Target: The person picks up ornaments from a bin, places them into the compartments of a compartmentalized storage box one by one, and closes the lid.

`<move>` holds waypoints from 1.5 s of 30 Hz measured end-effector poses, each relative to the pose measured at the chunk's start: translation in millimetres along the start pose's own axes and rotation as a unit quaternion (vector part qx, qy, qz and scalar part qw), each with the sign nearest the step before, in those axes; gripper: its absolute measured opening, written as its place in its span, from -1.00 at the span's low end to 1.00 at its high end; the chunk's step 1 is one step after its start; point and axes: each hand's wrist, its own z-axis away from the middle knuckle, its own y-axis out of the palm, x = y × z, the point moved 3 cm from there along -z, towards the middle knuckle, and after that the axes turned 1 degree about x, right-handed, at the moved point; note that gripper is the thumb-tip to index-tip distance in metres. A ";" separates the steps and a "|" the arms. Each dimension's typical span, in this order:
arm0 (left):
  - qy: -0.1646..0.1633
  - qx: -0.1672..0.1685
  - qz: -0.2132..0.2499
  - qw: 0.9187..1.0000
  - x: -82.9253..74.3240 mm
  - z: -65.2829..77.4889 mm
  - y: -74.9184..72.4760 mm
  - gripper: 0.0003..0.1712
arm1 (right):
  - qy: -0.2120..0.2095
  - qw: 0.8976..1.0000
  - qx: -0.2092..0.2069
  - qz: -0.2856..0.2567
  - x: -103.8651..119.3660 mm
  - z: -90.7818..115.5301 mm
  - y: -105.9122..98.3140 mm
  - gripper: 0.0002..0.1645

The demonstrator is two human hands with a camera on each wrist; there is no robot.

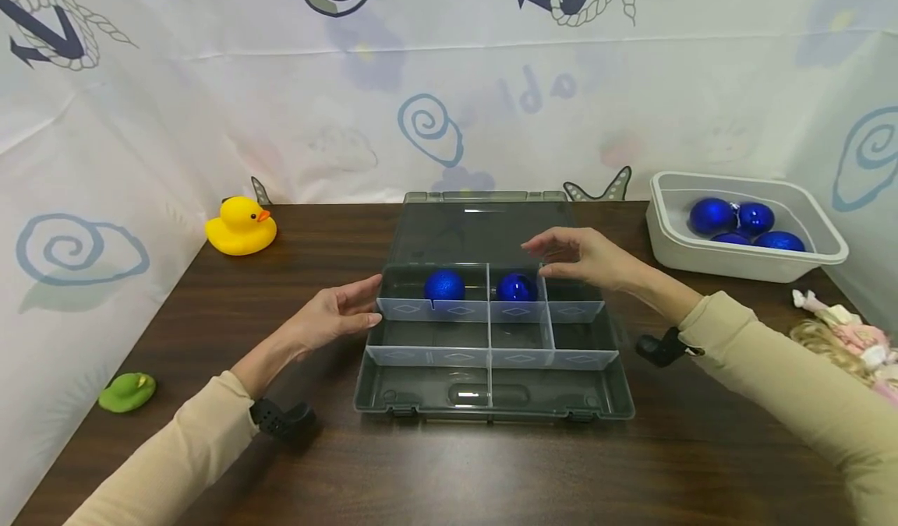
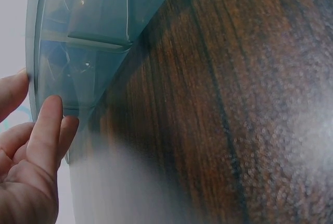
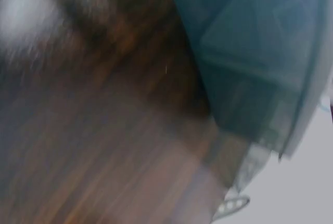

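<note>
A clear grey divided plastic box [image 1: 421, 386] stands on the dark wooden table with its lid [image 1: 456, 234] folded back. In its back row, a matte blue ball [image 1: 445, 284] sits in the left compartment and a shiny blue ball [image 1: 516, 287] in the middle one. My left hand [image 1: 326, 317] rests against the box's left side, fingers extended; the left wrist view shows these fingers [image 2: 46, 130] by the wall. Over the back right compartments hovers my right hand [image 1: 585, 257], loosely bent, holding nothing, fingertips just above the shiny ball.
A white tub [image 1: 744, 265] with several blue balls [image 1: 712, 216] stands at the back right. Near it lies a doll [image 1: 852, 339]. On the left are a yellow rubber duck [image 1: 242, 228] and a small green duck [image 1: 127, 392]. A patterned curtain [image 1: 281, 105] hangs behind the table.
</note>
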 end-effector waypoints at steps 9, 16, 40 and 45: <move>0.001 -0.001 -0.006 1.000 -2.1 -1.4 0.0 -0.14 | 0.020 0.966 -0.247 -0.080 -21.6 32.7 -72.9 -0.64; -0.005 -0.002 -0.012 1.000 -1.0 -0.4 0.6 -0.14 | 0.090 0.920 -0.370 -0.088 -56.5 67.3 -122.8 -0.67; 0.003 -0.003 -0.004 1.000 2.1 0.1 1.5 -0.15 | 0.371 0.870 -0.325 -0.010 -115.8 115.8 -165.6 -0.41; 0.001 -0.003 -0.003 1.000 1.3 -0.4 1.4 -0.14 | 0.369 0.879 -0.298 0.037 -117.6 112.9 -166.7 -0.20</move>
